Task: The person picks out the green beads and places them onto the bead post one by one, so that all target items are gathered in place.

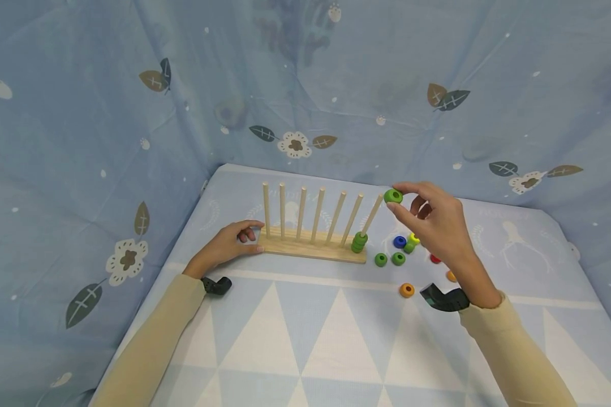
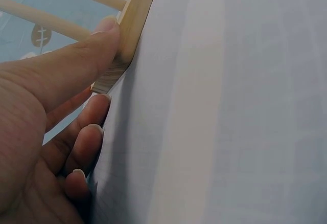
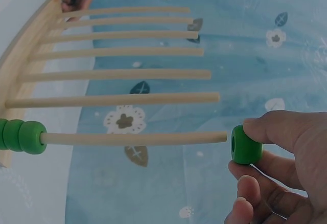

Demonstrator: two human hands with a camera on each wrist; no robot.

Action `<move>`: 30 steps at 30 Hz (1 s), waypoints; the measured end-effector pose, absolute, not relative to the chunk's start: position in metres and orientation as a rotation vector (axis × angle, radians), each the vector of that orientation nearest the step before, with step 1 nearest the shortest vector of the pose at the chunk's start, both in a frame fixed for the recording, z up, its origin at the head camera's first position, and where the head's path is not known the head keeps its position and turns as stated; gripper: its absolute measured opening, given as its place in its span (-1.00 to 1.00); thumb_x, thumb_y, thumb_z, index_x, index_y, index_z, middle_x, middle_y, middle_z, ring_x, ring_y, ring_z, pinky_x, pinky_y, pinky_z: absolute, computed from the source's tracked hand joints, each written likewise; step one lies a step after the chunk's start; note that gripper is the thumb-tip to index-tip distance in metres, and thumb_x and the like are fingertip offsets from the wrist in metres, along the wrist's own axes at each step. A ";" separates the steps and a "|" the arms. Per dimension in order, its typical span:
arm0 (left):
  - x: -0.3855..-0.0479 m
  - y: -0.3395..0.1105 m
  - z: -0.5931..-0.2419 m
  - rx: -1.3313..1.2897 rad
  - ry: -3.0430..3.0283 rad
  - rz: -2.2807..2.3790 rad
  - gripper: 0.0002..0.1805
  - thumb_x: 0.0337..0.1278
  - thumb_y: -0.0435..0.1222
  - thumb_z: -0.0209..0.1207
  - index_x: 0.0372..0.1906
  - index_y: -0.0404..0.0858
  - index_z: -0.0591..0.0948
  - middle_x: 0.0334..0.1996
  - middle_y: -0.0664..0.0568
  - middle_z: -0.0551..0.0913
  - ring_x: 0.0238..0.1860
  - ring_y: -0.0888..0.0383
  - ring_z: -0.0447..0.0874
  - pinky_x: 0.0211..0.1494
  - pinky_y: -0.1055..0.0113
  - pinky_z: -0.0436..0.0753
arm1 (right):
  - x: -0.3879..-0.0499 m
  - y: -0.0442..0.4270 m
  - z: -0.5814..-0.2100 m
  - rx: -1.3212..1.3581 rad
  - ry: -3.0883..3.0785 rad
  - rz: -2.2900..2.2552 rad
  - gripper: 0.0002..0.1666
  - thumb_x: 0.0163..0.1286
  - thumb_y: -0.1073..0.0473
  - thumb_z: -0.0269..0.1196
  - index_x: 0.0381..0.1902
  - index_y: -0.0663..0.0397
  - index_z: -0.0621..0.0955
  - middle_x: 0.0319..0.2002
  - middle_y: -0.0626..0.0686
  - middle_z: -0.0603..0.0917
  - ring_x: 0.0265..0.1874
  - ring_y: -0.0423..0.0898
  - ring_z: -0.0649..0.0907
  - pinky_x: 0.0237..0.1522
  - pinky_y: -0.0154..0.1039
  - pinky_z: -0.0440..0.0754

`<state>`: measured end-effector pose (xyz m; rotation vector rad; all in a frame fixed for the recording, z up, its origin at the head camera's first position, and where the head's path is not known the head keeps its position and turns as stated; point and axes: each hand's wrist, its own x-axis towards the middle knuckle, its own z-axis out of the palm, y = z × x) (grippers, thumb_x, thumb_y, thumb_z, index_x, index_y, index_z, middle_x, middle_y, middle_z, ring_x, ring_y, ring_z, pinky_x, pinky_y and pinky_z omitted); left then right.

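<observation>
A light-blue printed fabric backdrop (image 1: 305, 85) enclosed a table (image 1: 300, 333) with a triangle-patterned covering. The left hand (image 1: 227, 242) gripped the left end of a pale wooden base (image 1: 310, 250) bearing seven slender wooden rods. The right hand's (image 1: 438, 217) fingers pinched a round green bead (image 3: 249, 144) just beside the tip of the rightmost wooden rod (image 3: 138, 139), not touching it. Rounded green stacked beads (image 1: 359, 243) sat at that rod's foot. Likely faults: off-centre presentation could jam the bead against the tip and dislodge it; a loosened left grip could let the base shift. The bead's hole faced the tip, its axis roughly along the rod. The base's long axis ran left to right.
</observation>
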<state>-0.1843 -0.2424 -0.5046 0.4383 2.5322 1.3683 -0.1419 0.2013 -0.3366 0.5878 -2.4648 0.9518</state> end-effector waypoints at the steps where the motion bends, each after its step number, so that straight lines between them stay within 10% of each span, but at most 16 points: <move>1: -0.184 -0.242 -0.505 0.442 2.535 1.365 -0.27 0.15 -0.14 0.50 0.41 -0.20 0.51 -0.14 -0.09 0.57 -0.16 0.00 0.41 0.01 0.07 0.40 | -0.143 0.201 -0.336 0.595 -2.462 0.953 -0.60 0.33 0.20 0.47 0.13 0.00 0.73 -0.16 0.00 0.69 -0.49 -0.18 0.50 -0.42 -0.45 0.44; 30: -0.185 -0.244 -0.507 0.454 2.551 1.354 -0.27 0.14 -0.12 0.51 0.40 -0.18 0.53 -0.14 -0.07 0.58 -0.15 0.00 0.43 0.02 0.08 0.42 | -0.157 0.189 -0.339 0.665 -2.466 0.950 -0.59 0.33 0.22 0.47 0.14 0.01 0.73 -0.08 0.01 0.72 -0.45 -0.18 0.51 -0.38 -0.43 0.43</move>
